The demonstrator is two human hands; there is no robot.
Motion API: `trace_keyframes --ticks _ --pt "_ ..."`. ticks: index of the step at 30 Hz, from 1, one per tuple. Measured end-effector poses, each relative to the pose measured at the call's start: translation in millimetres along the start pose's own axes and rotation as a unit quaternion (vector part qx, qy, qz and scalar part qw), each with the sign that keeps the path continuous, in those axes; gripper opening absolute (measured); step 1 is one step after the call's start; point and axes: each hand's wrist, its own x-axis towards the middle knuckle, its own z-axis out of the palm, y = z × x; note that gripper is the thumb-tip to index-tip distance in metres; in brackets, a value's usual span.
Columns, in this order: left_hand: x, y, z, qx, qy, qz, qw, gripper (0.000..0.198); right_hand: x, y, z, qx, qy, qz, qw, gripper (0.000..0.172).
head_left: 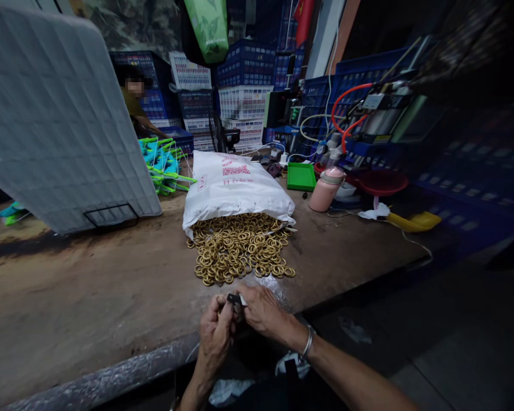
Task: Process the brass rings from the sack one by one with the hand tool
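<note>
- Right hand (263, 311) pinches black piece (234, 298); left hand (215, 331) closed beside it, contents unclear
- Gold rings (231, 251), white sack (235, 194) ahead
- Grey panel (68, 120) blocks left-rear view
- Pink bottle (324, 193) right of sack

1. White sack (240, 197): a red QR code (235, 170) is printed on its upper face.
2. Red lettering (237, 181) beside the code looks like Chinese characters, though too small and slanted to read.
3. A red-framed mark (202, 182) on the sack's left side is likewise illegible.
</note>
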Motion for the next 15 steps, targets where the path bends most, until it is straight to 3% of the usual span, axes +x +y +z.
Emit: trace_keyframes --ticks 4,8,11,15 --pt "-11 1 -1.3 0.005 -0.03 0.029 0.999 0.03 2 12 5 -0.015 -0.012 -0.002 1.0 0.023" --pt "-32 -3 4.9 0.012 -0.123 -0.027 0.992 0.032 9 27 9 -0.07 0.018 0.061 0.995 0.022" --pt "-40 -27 7.6 0.003 -0.208 -0.128 0.97 0.035 19 33 4 -0.082 0.074 0.093 0.99 0.024" --pt "-37 -69 -0.5 0.022 -0.222 -0.226 0.948 0.041 37 36 -7 -0.075 0.121 0.112 0.984 0.021"
